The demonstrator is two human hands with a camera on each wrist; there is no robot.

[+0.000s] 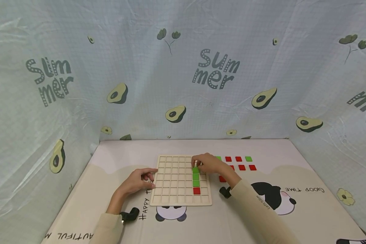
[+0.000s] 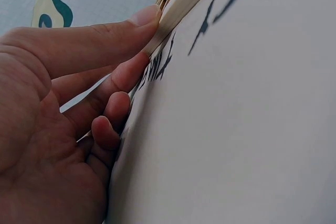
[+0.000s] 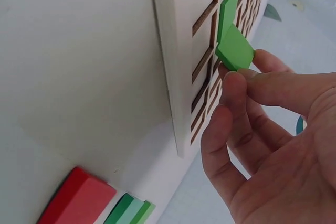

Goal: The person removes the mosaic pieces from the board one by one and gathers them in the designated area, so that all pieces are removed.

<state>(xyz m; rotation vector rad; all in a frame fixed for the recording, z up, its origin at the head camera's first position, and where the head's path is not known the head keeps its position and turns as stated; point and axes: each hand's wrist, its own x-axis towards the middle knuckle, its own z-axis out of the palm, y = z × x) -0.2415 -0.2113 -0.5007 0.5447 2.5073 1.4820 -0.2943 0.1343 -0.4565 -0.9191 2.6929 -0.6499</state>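
Note:
A pale wooden grid board (image 1: 174,188) lies flat on the table. My right hand (image 1: 208,163) pinches a green square tile (image 3: 236,49) between thumb and fingers, tilted at the board's right part. Just nearer in the same column sit two green tiles (image 1: 196,183) and then a red tile (image 1: 196,190), each in its square. Against the board's left edge rest the thumb and forefinger of my left hand (image 1: 137,181), spread apart; its other fingers curl loosely. The left wrist view shows the thumb touching the wooden rim (image 2: 181,11).
Right of the board, loose red tiles (image 1: 242,167) and green tiles (image 1: 248,158) lie in rough rows, some partly hidden by my right arm. The table is covered with a panda-printed cloth (image 1: 183,234). A sheet with avocado prints (image 1: 175,114) hangs behind and at both sides.

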